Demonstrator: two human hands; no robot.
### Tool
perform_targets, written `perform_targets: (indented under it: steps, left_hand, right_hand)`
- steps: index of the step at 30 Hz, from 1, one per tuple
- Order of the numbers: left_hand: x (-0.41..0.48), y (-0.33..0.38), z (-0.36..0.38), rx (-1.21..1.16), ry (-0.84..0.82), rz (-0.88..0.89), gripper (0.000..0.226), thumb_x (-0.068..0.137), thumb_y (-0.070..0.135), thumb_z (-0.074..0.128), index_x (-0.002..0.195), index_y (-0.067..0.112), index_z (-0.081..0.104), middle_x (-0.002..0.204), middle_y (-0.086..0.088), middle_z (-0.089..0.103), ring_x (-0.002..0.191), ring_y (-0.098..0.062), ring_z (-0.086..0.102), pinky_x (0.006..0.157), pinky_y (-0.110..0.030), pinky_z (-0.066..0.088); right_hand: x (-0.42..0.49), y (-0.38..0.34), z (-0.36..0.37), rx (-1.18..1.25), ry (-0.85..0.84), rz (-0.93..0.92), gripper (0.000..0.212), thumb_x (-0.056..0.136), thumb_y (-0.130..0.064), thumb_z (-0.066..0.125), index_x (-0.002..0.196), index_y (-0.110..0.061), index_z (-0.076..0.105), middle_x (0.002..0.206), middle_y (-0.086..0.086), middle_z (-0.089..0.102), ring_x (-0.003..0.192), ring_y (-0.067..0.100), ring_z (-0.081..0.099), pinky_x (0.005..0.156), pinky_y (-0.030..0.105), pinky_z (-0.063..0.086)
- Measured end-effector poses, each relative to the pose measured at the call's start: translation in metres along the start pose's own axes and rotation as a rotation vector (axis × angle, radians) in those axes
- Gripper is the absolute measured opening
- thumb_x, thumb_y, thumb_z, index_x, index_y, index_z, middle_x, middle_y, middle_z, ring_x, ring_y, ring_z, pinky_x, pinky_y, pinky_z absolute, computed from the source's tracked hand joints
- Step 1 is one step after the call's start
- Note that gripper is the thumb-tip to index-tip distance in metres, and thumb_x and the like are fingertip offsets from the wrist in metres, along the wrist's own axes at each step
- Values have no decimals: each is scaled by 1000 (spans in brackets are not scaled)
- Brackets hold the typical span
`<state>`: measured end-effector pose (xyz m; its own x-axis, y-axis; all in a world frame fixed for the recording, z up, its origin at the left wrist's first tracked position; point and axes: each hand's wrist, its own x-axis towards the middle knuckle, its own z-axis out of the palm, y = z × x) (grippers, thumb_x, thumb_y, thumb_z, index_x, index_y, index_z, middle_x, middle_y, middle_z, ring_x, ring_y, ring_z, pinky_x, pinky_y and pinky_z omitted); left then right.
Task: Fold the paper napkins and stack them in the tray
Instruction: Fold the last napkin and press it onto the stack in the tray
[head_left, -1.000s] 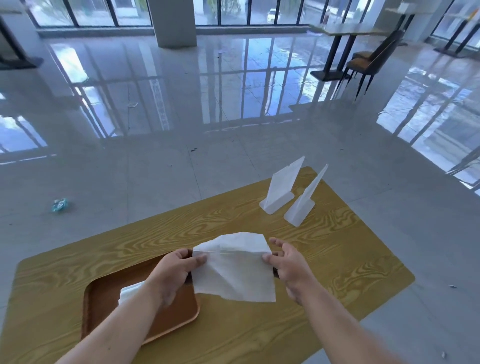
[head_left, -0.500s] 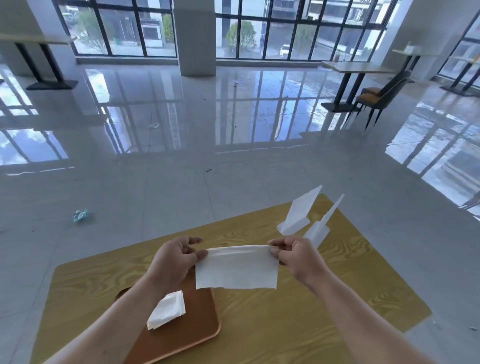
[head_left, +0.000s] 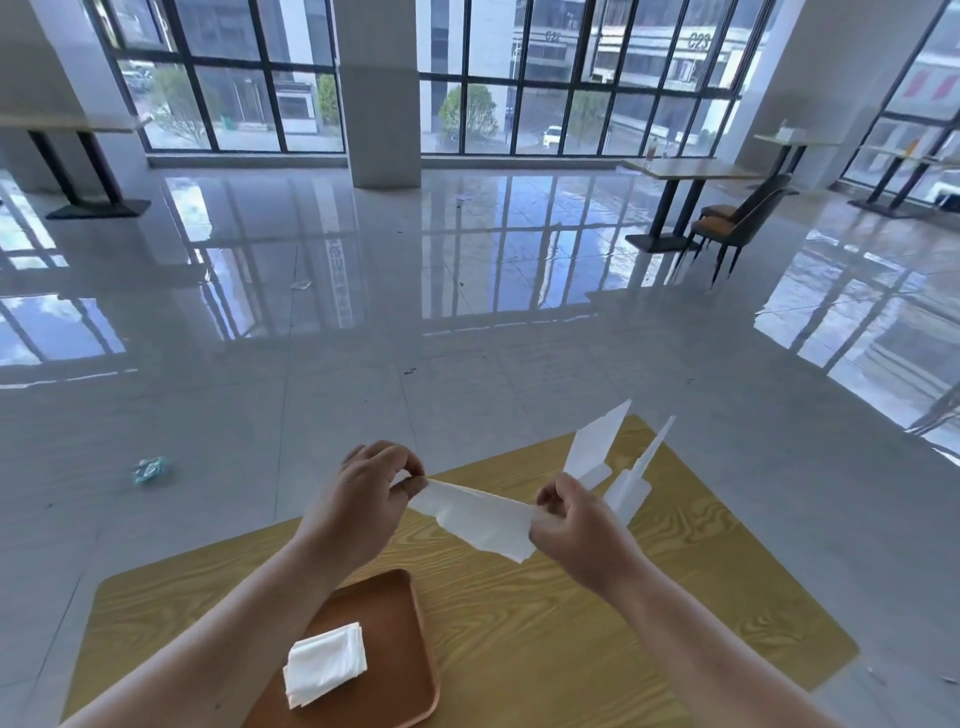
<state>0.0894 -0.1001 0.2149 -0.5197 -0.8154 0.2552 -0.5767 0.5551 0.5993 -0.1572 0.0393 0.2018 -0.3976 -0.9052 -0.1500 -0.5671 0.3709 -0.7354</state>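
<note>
A white paper napkin (head_left: 480, 517), folded into a narrow strip, hangs in the air above the wooden table (head_left: 597, 639). My left hand (head_left: 363, 499) pinches its left end between thumb and fingers. My right hand (head_left: 576, 535) pinches its right end. Below my left forearm sits a brown tray (head_left: 400, 644) near the table's front left. A small stack of folded white napkins (head_left: 324, 665) lies in the tray.
Two clear plastic stands (head_left: 595, 449) (head_left: 636, 480) rise at the table's far right, just behind my right hand. Glossy tiled floor surrounds the table. A crumpled wrapper (head_left: 149, 468) lies on the floor to the left. Another table with chairs (head_left: 727, 223) stands far right.
The napkin went from an open sheet to a half fold, then to a narrower strip held higher. The view tilted upward, so the table and tray sit lower in frame.
</note>
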Motion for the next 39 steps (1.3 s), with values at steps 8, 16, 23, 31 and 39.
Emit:
perform_targets:
  steps: [8, 16, 23, 31, 39]
  left_hand:
    - [22, 27, -3, 100, 75, 95, 18, 91, 28, 79, 106, 24, 69, 119, 6, 67, 117, -22, 55, 89, -24, 39]
    - [-23, -13, 8, -107, -192, -685, 130, 52, 112, 33, 140, 18, 51, 129, -10, 72, 114, -30, 68, 93, -44, 52]
    - [-66, -16, 17, -924, -507, -966, 101, 54, 85, 82, 129, 21, 57, 108, -12, 81, 79, -23, 75, 71, -34, 61]
    - [-61, -16, 29, -883, -247, -725, 62, 80, 2, 89, 132, 20, 61, 97, -14, 83, 90, -27, 80, 68, -37, 63]
    - [-56, -16, 28, -418, -209, -558, 24, 66, 37, 87, 87, 42, 77, 80, 10, 80, 72, -11, 77, 69, -42, 67]
  right_hand:
    - [6, -17, 39, 58, -133, -33, 20, 96, -16, 63, 111, -23, 73, 90, -4, 77, 81, 18, 72, 78, 45, 62]
    - [-5, -25, 49, 850, -263, 211, 43, 101, -6, 62, 139, -23, 50, 127, 18, 71, 111, 31, 72, 77, 37, 63]
    - [-13, -28, 53, 904, -366, 193, 54, 101, -1, 60, 145, -26, 43, 130, 21, 66, 105, 27, 69, 77, 32, 61]
    - [-8, -26, 57, 541, -303, 86, 58, 95, 5, 65, 146, -19, 53, 95, 6, 77, 95, 17, 75, 84, 32, 63]
    - [-6, -34, 53, 113, -156, -59, 16, 94, -16, 66, 97, -28, 75, 93, -2, 78, 84, 17, 72, 73, 35, 61]
